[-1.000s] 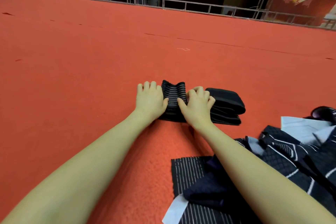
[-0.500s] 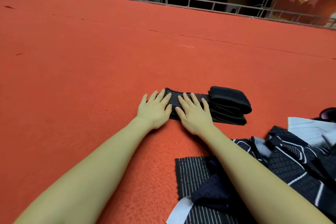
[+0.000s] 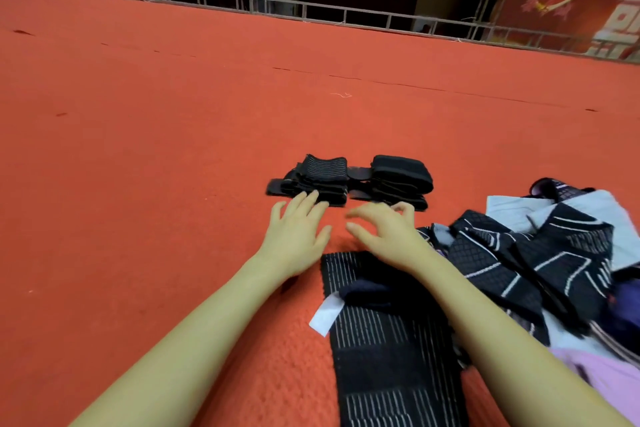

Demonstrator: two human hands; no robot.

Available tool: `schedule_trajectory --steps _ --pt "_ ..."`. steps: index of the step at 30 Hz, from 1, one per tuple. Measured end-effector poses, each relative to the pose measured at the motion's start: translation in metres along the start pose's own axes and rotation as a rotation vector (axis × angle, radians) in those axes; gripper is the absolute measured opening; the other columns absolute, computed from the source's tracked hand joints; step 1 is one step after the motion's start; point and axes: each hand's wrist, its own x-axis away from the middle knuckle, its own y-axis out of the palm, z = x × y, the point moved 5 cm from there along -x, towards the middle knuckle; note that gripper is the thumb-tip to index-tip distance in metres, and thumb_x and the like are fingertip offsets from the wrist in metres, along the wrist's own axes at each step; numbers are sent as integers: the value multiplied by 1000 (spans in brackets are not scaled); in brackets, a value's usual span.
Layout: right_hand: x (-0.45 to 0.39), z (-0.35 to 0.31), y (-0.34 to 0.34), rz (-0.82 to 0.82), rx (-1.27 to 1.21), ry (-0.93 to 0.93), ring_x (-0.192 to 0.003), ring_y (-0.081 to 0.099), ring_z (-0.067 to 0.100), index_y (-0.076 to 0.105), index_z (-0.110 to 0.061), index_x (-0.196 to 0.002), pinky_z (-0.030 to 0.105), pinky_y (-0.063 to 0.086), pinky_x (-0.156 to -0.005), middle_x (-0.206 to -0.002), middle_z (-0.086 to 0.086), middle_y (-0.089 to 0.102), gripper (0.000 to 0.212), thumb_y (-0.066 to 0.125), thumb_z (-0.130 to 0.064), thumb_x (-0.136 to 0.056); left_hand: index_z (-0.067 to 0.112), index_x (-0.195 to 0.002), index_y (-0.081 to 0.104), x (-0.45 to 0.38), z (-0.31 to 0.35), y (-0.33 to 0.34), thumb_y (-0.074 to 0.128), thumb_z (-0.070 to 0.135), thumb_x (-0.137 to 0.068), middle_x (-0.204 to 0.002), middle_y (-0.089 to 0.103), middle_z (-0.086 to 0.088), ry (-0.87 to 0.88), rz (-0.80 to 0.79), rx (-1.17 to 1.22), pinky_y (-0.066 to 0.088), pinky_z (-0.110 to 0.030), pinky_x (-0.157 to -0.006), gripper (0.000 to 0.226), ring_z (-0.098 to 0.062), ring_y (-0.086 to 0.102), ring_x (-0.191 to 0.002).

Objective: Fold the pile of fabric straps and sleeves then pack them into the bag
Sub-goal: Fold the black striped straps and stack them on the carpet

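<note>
Two folded stacks sit side by side on the red carpet (image 3: pixel 173 149), ahead of both hands. The left one, a folded striped strap (image 3: pixel 320 177), is black with thin pale lines, layers bunched, a flat tail sticking out to the left. The right one, a folded black strap (image 3: pixel 401 177), is plain black, thicker, layers stacked; a dark tab bridges the two stacks. Both stacks run long axis left to right across the view.

Left hand (image 3: pixel 298 232) is palm down, fingers straight and spread, fingertips touching or just at the near edge of the striped stack; cannot tell which. It grips nothing. Right hand (image 3: pixel 388 232) is palm down above the carpet, fingers loosely curled, holding nothing, just short of the black stack. Motion blur on both.

An unfolded striped strap (image 3: pixel 384 350) lies flat under the right forearm, long axis running toward the person, with a white tag (image 3: pixel 325 314) at its left edge. The unfolded pile (image 3: pixel 540 253) of black patterned sleeves with white lines lies to the right, with lilac fabric (image 3: pixel 602 371) at its near edge.
</note>
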Motion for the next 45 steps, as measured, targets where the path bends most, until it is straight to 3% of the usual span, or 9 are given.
schedule_trajectory --steps 6,9,15,21,26,30,33,37,45 --pt "77 -4 2 -182 348 -90 -119 45 10 62 -32 -115 45 4 -102 -118 -15 59 88 5 -79 -68 24 -144 37 69 34 14 33 39 -101 -156 26 4 -19 -103 108 8 -38 -113 46 -11 16 -144" --pt "99 2 1 -167 406 -57 -114 53 22 64 -30 -116 47 12 -100 -112 -8 62 80 16 -77 -74 24 -145 35 91 48 18 33 40 -101 -156 26 4 -18 -122 107 8 -37 -112 46 -11 16 -143" --pt "111 8 -9 148 518 -14 -64 55 28 64 -18 -67 37 25 -73 -68 1 56 47 37 -53 -84 28 -145 33 102 76 23 33 41 -101 -154 28 6 23 -138 145 11 -37 -110 46 -10 21 -141" --pt "127 17 -54 542 559 -56 -67 50 27 58 -15 -66 38 27 -74 -71 4 55 43 41 -47 -90 39 -149 17 87 115 1 32 36 -102 -152 30 14 95 67 444 13 -27 -102 49 -4 25 -138" --pt "136 39 -101 731 734 -28 -77 39 25 57 -16 -70 39 27 -77 -75 4 55 40 44 -48 -91 42 -145 30 60 158 -17 30 35 -102 -152 33 11 197 210 537 15 -27 -100 43 -4 28 -137" --pt "143 75 -106 568 688 135 -86 43 27 61 -14 -82 41 28 -81 -90 7 61 39 43 -47 -86 31 -147 32 40 190 -2 28 33 -104 -157 21 7 210 88 411 11 -31 -107 43 -8 19 -142" --pt "153 108 -78 138 462 324 -121 51 26 61 -12 -122 44 25 -99 -130 10 58 68 19 -54 -88 25 -145 36 35 204 28 27 35 -103 -159 18 3 248 -134 135 11 -38 -112 44 -14 16 -144" --pt "167 126 -45 -131 386 437 -147 4 14 14 -24 -153 41 -1 -116 -160 -3 10 63 3 -54 -98 29 -148 29 40 196 49 28 38 -103 -159 15 5 226 -228 122 6 -41 -114 46 -14 14 -145" --pt "134 61 -48 194 162 322 -139 26 11 48 -24 -135 39 8 -107 -148 -7 37 42 27 -40 -102 26 -150 25 59 123 34 33 36 -102 -159 15 4 98 -179 57 6 -37 -113 50 -11 12 -145"
